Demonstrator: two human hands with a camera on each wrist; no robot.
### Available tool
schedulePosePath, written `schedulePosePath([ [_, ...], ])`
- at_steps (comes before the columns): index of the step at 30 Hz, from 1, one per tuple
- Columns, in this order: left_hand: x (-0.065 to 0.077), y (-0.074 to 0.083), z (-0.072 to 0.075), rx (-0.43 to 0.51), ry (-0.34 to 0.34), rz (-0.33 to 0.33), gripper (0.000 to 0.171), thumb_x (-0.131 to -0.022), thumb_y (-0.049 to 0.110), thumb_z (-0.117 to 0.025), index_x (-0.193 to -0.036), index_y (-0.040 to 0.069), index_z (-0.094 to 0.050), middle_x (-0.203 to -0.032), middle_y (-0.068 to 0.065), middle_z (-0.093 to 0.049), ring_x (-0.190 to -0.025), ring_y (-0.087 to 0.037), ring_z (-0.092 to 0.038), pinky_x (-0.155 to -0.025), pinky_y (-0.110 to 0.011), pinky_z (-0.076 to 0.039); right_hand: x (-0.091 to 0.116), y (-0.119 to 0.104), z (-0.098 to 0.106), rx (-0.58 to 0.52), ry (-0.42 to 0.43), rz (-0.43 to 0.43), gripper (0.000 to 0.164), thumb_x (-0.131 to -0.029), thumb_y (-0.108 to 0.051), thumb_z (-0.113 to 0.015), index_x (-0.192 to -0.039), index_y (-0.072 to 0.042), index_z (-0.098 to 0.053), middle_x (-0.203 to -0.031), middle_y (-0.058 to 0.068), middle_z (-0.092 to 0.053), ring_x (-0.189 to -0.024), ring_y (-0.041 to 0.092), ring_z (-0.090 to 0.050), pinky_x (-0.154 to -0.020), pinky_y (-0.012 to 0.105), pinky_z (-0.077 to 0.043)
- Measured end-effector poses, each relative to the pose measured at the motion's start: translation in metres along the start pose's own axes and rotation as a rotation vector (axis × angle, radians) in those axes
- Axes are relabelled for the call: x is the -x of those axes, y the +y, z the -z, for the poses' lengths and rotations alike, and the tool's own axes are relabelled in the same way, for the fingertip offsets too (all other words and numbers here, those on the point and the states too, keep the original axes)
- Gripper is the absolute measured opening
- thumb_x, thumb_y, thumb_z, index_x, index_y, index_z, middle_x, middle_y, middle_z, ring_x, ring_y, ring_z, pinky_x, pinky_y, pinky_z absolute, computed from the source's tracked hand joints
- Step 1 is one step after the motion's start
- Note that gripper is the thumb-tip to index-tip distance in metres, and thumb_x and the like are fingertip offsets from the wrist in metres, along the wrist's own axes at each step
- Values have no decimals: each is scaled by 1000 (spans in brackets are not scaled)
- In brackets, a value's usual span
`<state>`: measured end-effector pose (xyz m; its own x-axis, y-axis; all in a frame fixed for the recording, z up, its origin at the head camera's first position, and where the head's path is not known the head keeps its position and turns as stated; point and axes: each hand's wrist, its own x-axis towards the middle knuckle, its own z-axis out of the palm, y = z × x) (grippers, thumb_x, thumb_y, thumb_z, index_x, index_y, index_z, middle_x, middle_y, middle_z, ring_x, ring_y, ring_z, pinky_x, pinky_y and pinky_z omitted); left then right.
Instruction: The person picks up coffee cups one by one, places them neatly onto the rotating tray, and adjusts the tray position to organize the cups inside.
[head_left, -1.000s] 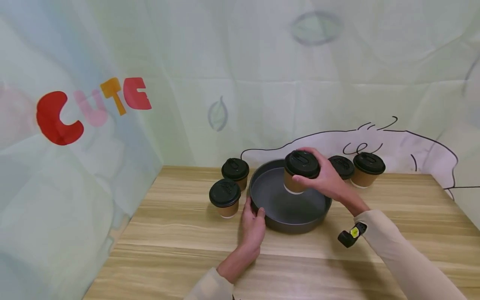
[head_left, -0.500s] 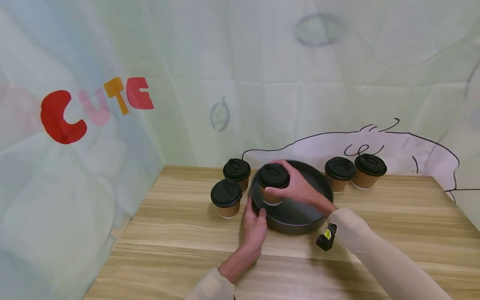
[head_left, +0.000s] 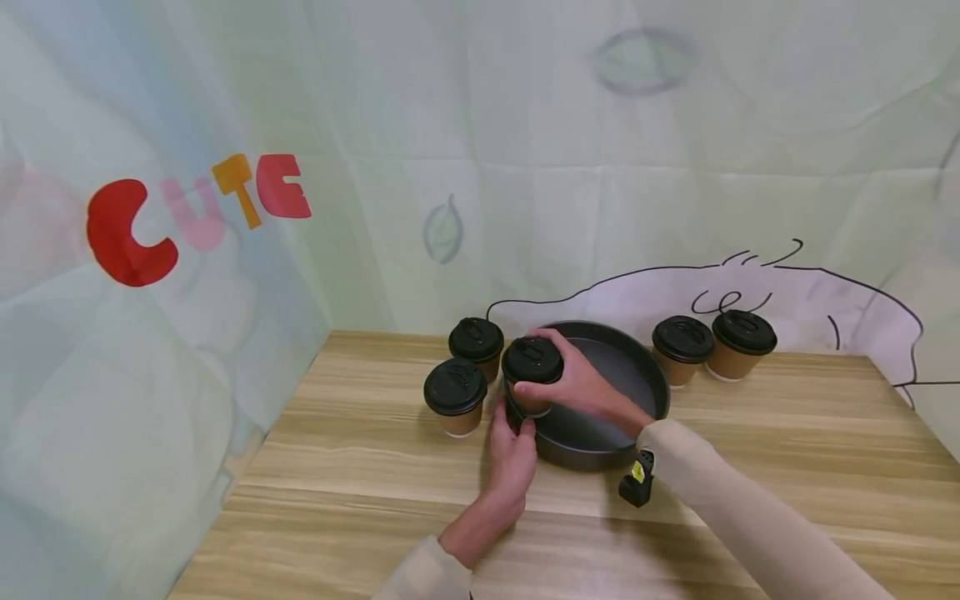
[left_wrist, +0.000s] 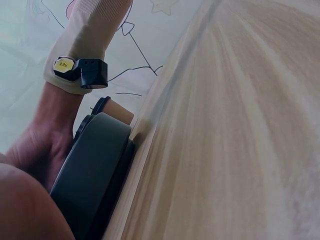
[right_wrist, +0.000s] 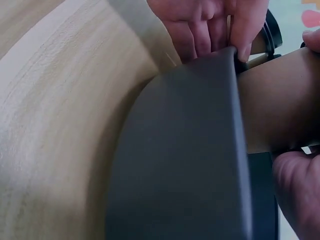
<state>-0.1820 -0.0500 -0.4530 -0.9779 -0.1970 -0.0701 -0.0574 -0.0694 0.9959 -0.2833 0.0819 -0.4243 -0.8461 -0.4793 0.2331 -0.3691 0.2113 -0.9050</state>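
Observation:
My right hand (head_left: 581,385) grips a brown paper coffee cup (right_wrist: 280,100) with a black lid (head_left: 532,360), thumb on the near side and fingers behind. The cup is upright over the left part of a round dark grey pan (head_left: 600,454), its base hidden behind the pan's near wall in the right wrist view. At the pan's left front, my left hand (head_left: 512,458) holds the rim, with the thumb at the top edge and the fingers against the outer wall (right_wrist: 190,145).
Left of the pan stand two lidded cups, a front one (head_left: 455,396) and a back one (head_left: 477,342). Two more, a nearer cup (head_left: 681,346) and a farther cup (head_left: 741,342), stand to its right. A printed cloth (head_left: 375,167) hangs behind the wooden table (head_left: 360,500).
My right hand has carried the cup leftward and down, from above the pan's middle to its left side. My left hand keeps its hold on the rim.

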Motion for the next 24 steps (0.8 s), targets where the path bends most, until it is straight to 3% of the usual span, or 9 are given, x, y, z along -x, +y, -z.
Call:
schedulePosePath([
  [8, -1, 0, 0, -9, -3, 17, 62, -105, 2, -46, -162, -2, -23, -165, -24, -29, -150, -36, -32, -123, -52, -25, 1, 12, -4, -25, 11, -37, 75, -85, -17, -86, -147, -11, -45, -138, 16, -56, -119, 30, -59, -107, 48, -44],
  [24, 1, 1, 0, -20, -14, -2, 65, -104, 5, -47, -162, -5, -19, -166, -24, -24, -151, -37, -28, -124, -55, -23, 6, 14, -2, -6, -29, -66, 85, -84, -23, -88, -153, -18, -39, -140, 13, -56, -124, 28, -57, -111, 50, -40],
])
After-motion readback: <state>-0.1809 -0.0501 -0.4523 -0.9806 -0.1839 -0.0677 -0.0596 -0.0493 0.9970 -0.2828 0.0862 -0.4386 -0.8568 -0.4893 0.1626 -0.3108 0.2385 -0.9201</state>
